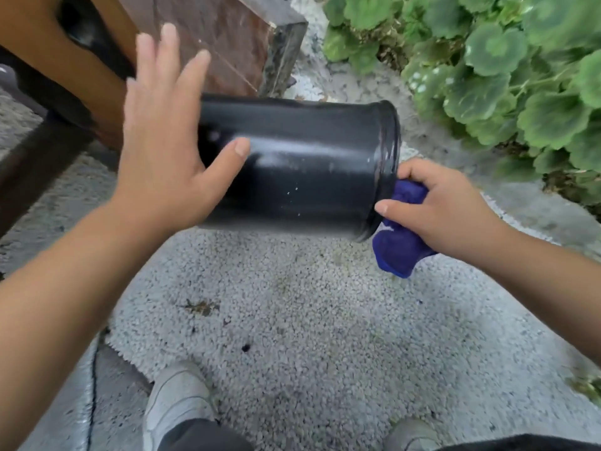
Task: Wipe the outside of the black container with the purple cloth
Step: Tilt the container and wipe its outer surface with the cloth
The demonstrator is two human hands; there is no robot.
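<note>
Black container (pixel 302 167) held in the air on its side, long axis running left to right across the view, slightly tilted with the right end lower and nearer the camera. Left hand (pixel 162 151) is spread wide over the left end, palm against it, thumb lying on the near wall, fingers up behind. Right hand (pixel 439 209) is closed around the bunched purple cloth (pixel 400 249), which sits at the ridged right end, touching the lower rim. So the whole side wall lies to the left of the cloth hand, between the two hands. Pale dusty streaks and specks show on the near wall. Judged next: cloth must travel leftward along the axis toward the bracing hand. Below: pebbled ground (pixel 309 320), shoes (pixel 175 405), plants (pixel 507 66) right
</note>
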